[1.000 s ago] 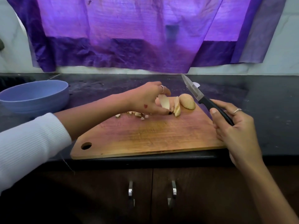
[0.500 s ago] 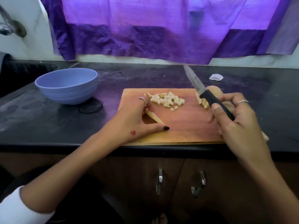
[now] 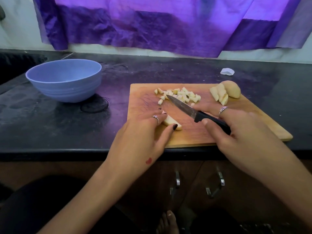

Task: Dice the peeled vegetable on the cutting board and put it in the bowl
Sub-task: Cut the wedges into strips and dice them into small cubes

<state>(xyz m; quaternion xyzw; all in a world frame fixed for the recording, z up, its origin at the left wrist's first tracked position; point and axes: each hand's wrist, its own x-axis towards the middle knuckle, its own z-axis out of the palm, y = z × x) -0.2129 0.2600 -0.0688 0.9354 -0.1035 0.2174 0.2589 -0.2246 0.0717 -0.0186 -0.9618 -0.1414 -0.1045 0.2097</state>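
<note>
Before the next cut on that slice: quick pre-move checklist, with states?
1. Slice pinned: left hand holds the potato slice on the cutting board, thumb and fingers on it. Ok.
2. Knife gripped: right hand is wrapped round the handle of the knife. Ok.
3. Blade lined up on the slice: tip points up-left toward the diced pieces, beside the slice, not over it. Not ok.
4. Fingertips clear of the cut line: cannot tell, they cover part of the slice.
5. Board stable: near edge overhangs the counter front. Not ok.
6. Bowl ready: upright, left of the board. Ok.
</note>
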